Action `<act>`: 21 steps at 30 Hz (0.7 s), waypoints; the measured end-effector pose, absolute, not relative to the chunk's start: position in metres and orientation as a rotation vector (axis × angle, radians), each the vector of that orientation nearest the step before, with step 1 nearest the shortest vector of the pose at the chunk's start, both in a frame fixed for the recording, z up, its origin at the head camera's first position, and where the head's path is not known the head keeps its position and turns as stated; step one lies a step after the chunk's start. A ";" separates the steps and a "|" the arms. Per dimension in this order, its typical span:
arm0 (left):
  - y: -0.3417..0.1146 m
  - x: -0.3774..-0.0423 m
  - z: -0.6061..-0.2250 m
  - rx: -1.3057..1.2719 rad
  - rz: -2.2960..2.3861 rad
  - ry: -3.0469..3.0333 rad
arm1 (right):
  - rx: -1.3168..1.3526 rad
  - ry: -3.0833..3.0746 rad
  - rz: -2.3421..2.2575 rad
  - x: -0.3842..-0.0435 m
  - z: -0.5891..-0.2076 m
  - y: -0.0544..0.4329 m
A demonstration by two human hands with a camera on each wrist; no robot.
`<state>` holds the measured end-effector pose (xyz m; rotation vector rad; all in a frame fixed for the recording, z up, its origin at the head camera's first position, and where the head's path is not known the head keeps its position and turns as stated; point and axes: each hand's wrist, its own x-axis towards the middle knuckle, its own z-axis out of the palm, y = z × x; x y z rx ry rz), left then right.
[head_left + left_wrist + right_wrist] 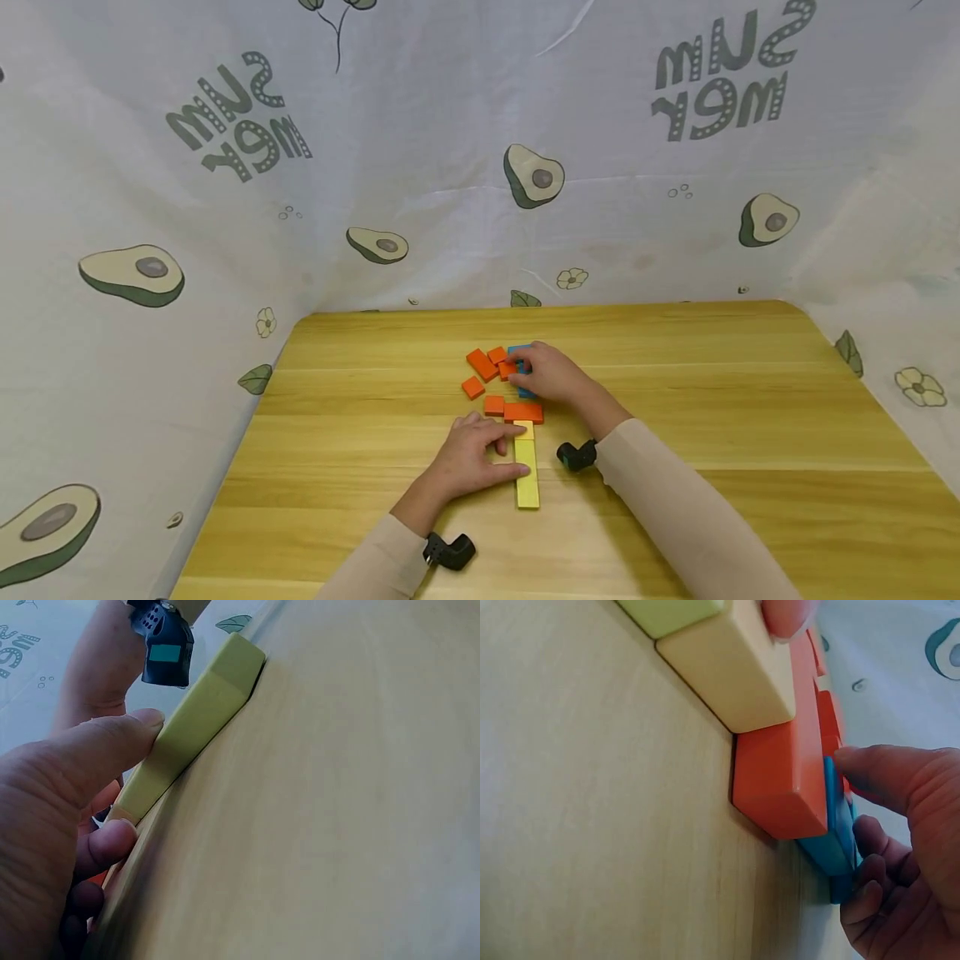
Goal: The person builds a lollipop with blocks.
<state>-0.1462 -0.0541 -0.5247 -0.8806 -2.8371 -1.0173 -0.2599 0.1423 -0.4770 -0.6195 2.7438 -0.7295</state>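
Two black wrist cameras (450, 551) flank the work; with clock hours taken from the yellow-green bar (527, 475), the nearer one sits between 7 and 8. That bar lies flat on the bench (675, 375), running towards 12. From 9 to 10 o'clock comes the left hand (472, 454), thumb laid against the bar, index finger stretched to the small cream block (524, 430) at the bar's far end; neither finger wraps round a block. This long spread probably steadies both pieces so their line cannot slip. Just beyond, an orange bar (523, 413) lies crosswise against the cream block, perhaps as a stop, with an orange square (493, 406) beside it at its 9.

Farther on, a loose orange square (472, 387) lies apart towards 11. At half past 12, the right hand (551, 375) bends its thumb and index finger about a small orange block (507, 370); whether they grip it, I cannot tell. Blue blocks (518, 350), partly hidden by that hand, crowd this spot at 12, while a slanted orange bar (482, 365) and another orange square (497, 355) hem in its 9 to 11 side. Printed cloth (450, 108) hangs behind everything.
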 end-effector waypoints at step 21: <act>-0.052 -0.150 -0.523 -0.865 -1.003 -2.837 | -0.589 2.759 -0.731 -0.266 -0.477 0.140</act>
